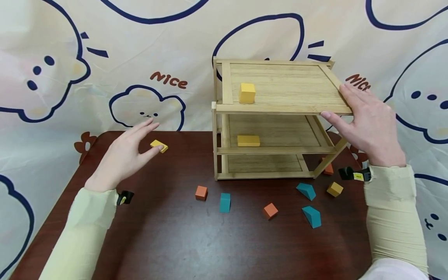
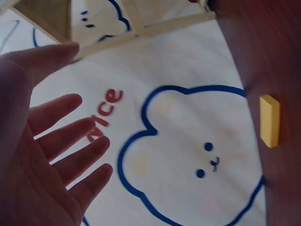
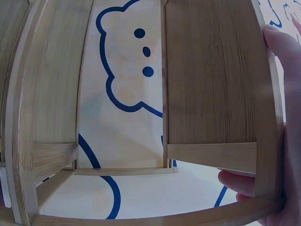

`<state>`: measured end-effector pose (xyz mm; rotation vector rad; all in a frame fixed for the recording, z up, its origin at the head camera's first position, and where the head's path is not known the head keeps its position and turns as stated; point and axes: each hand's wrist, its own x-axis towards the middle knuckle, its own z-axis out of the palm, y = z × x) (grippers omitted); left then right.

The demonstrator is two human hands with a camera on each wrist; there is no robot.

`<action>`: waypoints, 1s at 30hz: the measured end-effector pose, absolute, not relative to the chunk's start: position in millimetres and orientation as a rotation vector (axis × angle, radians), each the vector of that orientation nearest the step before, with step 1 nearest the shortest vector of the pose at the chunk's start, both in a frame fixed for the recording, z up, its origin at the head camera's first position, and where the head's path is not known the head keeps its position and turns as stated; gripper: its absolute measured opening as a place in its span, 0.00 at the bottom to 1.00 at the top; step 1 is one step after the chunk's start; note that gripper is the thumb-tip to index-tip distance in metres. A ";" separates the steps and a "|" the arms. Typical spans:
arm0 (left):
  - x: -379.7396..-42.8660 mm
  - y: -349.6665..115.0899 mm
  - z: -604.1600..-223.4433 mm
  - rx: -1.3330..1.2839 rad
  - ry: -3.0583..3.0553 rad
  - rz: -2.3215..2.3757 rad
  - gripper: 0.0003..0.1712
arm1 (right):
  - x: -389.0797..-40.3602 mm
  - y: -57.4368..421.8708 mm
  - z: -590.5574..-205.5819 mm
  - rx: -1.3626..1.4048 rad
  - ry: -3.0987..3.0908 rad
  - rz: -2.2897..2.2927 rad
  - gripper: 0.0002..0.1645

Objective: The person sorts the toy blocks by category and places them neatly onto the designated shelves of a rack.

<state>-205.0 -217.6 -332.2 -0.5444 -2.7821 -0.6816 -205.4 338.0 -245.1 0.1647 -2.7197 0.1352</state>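
Note:
My left hand (image 1: pixel 122 153) hovers over the left part of the table with fingers spread and nothing in its grasp. Its thumb overlaps a flat yellow block (image 1: pixel 158 145) in the head view; the left wrist view shows that block (image 2: pixel 269 121) apart from the hand. With my right hand (image 1: pixel 372 120) I grip the right end of a three-tier wooden shelf (image 1: pixel 283 85), thumb at the front edge. The right wrist view shows fingertips (image 3: pixel 237 181) curled past the shelf's frame. One yellow block (image 1: pixel 247 93) stands on the top tier, and another yellow block (image 1: pixel 248 140) lies on the middle tier.
In front of the shelf lie an orange cube (image 1: pixel 201 193), a teal block (image 1: pixel 225 203), another orange cube (image 1: pixel 270 211), two teal wedges (image 1: pixel 312 217) and a yellow block (image 1: pixel 335 189). An orange piece (image 1: pixel 328 168) is partly hidden behind the shelf's right leg. A patterned cloth (image 1: pixel 168 46) hangs behind.

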 end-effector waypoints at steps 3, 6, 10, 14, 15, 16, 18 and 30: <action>-212.1 -222.4 -335.2 -0.505 -2.843 -0.692 0.44 | -205.4 338.2 -245.6 0.161 -2.722 0.137 0.54; -220.3 -226.7 -338.7 -0.483 -2.881 -0.696 0.46 | -205.7 338.1 -245.7 0.160 -2.723 0.139 0.54; -232.4 -231.0 -342.4 -0.480 -2.900 -0.684 0.46 | -206.1 337.6 -245.4 0.161 -2.717 0.139 0.53; -244.6 -232.8 -344.6 -0.464 -2.932 -0.661 0.46 | -205.9 337.4 -245.4 0.160 -2.714 0.141 0.54; -247.5 -233.2 -344.9 -0.457 -2.943 -0.655 0.46 | -205.9 337.3 -245.4 0.161 -2.714 0.142 0.54; -250.6 -233.6 -345.4 -0.450 -2.953 -0.649 0.45 | -206.0 337.3 -245.5 0.161 -2.715 0.143 0.53; -256.6 -234.5 -346.1 -0.442 -2.974 -0.645 0.44 | -206.3 337.4 -245.7 0.164 -2.712 0.143 0.53; -293.4 -237.0 -358.2 -0.415 -3.064 -0.665 0.40 | -205.9 338.3 -246.3 0.168 -2.700 0.157 0.53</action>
